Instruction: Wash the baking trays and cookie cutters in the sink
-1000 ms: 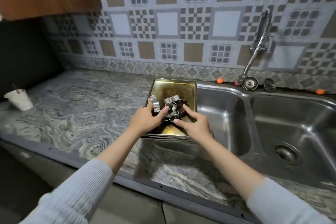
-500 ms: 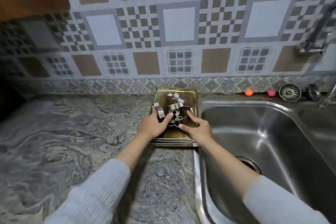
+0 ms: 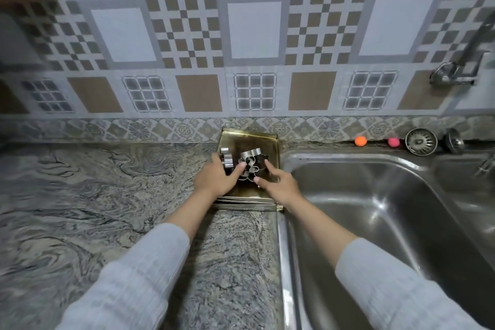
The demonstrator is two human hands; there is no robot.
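Observation:
A stack of brass-coloured baking trays (image 3: 250, 140) lies on the marble counter, just left of the steel sink (image 3: 375, 209). Several shiny metal cookie cutters (image 3: 250, 162) sit bunched on the top tray. My left hand (image 3: 217, 178) cups the cutters from the left, its thumb against them and one cutter (image 3: 226, 159) by its fingers. From the right, my right hand (image 3: 278, 182) presses on the bunch with its index finger stretched out. Both hands rest over the tray's near half.
The grey veined counter (image 3: 107, 209) spreads left and toward me. A tap (image 3: 455, 69) juts from the tiled wall at the right. An orange ball (image 3: 360, 141), a pink ball (image 3: 393, 142) and a sink strainer (image 3: 421, 141) sit along the back ledge.
The camera has moved closer and turned left, so the right basin has left the view. Both hands stay gathered around the cookie cutters on the top tray.

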